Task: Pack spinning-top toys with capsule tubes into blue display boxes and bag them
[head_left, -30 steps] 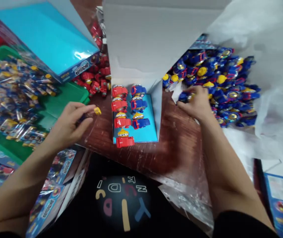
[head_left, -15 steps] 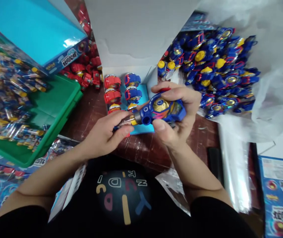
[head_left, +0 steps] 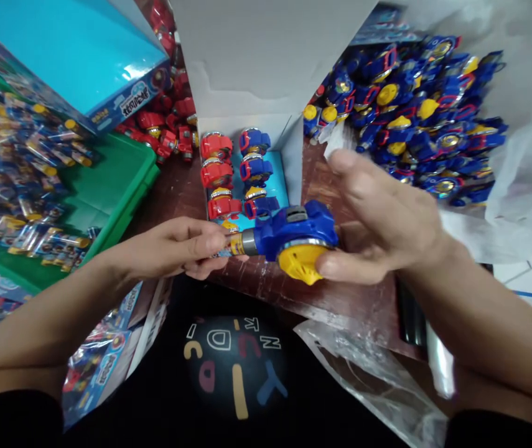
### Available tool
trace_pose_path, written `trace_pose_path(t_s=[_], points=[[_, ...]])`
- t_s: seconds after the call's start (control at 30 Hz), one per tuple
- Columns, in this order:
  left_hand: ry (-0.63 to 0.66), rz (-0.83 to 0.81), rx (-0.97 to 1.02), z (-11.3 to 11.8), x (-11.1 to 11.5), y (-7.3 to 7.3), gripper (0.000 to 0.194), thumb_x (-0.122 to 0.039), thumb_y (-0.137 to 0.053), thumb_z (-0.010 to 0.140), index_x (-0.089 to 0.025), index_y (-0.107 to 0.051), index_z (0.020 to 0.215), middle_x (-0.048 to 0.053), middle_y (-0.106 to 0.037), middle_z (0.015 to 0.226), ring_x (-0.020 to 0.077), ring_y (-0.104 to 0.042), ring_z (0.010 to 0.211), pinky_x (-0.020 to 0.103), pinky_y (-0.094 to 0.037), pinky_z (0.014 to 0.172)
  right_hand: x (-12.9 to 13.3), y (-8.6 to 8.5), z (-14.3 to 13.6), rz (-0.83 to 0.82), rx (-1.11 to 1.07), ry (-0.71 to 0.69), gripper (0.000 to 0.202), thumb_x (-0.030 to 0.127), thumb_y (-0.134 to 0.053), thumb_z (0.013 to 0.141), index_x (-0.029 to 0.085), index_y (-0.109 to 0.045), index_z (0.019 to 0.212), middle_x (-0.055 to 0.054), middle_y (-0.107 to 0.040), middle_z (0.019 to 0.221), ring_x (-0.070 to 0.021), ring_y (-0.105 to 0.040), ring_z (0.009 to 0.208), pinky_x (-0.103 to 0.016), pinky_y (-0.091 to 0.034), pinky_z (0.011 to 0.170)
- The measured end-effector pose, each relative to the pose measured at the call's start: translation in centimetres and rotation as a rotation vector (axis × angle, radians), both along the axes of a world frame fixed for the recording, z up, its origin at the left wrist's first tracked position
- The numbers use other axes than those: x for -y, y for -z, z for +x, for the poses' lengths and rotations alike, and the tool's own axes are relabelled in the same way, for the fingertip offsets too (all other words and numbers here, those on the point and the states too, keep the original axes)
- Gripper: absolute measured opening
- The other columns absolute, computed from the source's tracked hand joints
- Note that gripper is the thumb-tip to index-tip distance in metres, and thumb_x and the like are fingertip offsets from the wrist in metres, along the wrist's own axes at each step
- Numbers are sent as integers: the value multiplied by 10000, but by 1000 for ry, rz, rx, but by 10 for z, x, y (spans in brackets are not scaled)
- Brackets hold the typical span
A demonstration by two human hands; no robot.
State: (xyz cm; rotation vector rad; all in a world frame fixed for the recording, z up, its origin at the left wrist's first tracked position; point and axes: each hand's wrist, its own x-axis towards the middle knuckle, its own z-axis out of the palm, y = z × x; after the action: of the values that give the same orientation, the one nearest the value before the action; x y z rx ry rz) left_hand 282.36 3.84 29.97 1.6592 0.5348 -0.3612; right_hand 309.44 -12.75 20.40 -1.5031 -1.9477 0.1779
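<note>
My left hand (head_left: 182, 246) grips a small clear tube that is joined to a blue toy (head_left: 289, 227), whose yellow round part faces down toward me. On the toy's right side my right hand (head_left: 382, 218) has its fingers apart, the thumb touching or close to the yellow part. Just beyond the toy, an open white box (head_left: 296, 155) holds a column of red toys (head_left: 216, 173) on the left and a column of blue toys (head_left: 255, 169) beside it, over a light blue bottom.
A green tray (head_left: 126, 180) with many small tubes (head_left: 27, 162) lies at the left, near a blue carton (head_left: 130, 99). Loose red toys (head_left: 167, 130) lie behind. Blue toys (head_left: 434, 118) are heaped on white plastic at the right. Clear bags (head_left: 368, 373) lie near my body.
The blue toy has turned so its yellow part shows instead of its patterned face. My right hand has opened and moved right, off its grip. My left hand has shifted slightly left.
</note>
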Motion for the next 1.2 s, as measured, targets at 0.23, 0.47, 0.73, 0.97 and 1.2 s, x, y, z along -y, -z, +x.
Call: trace_pose_path(t_s=[0.23, 0.47, 0.73, 0.97, 1.2], points=[[-7, 56, -30, -2, 16, 5, 425, -560, -614, 1010, -157, -747, 1027, -8, -520, 657, 93, -433, 556, 202, -382, 487, 9, -7, -16, 334, 100, -69, 462, 412, -546, 1072, 324, -544, 1526, -38, -767, 1271, -243, -757, 1141, -417, -668, 932], [224, 550, 193, 8, 17, 4, 377, -505, -549, 1067, -198, -765, 1083, 13, -741, 898, 146, -676, 766, 221, -540, 687, 39, -2, -31, 294, 3, 49, 652, 318, -531, 1073, 297, -306, 1684, -84, -581, 1571, -267, -640, 1374, -449, -644, 1014], [176, 1311, 498, -8, 9, 44, 673, -647, -679, 950, -325, -532, 1522, 115, -518, 1606, 364, -446, 1526, 572, -353, 1287, 59, 48, -26, 0, 133, 361, 532, 520, -503, 1041, 196, -501, 1463, -125, -748, 1182, -272, -757, 926, -356, -493, 519], [336, 1197, 376, 54, -15, 66, 362, -356, -552, 1068, -263, -674, 1396, 68, -612, 1541, 304, -532, 1482, 539, -397, 1229, 20, 41, -67, -298, 346, 312, 428, 463, -475, 1054, 99, -583, 1251, -153, -702, 1055, -244, -670, 745, -343, -251, 490], [414, 1259, 493, 48, -29, 71, 415, -266, -534, 1049, -241, -626, 1453, 75, -632, 1516, 300, -587, 1428, 548, -411, 1211, 18, 8, -76, -265, 417, 386, 544, 600, -540, 1019, 88, -624, 1183, -166, -685, 1007, -264, -653, 761, -350, -311, 475]])
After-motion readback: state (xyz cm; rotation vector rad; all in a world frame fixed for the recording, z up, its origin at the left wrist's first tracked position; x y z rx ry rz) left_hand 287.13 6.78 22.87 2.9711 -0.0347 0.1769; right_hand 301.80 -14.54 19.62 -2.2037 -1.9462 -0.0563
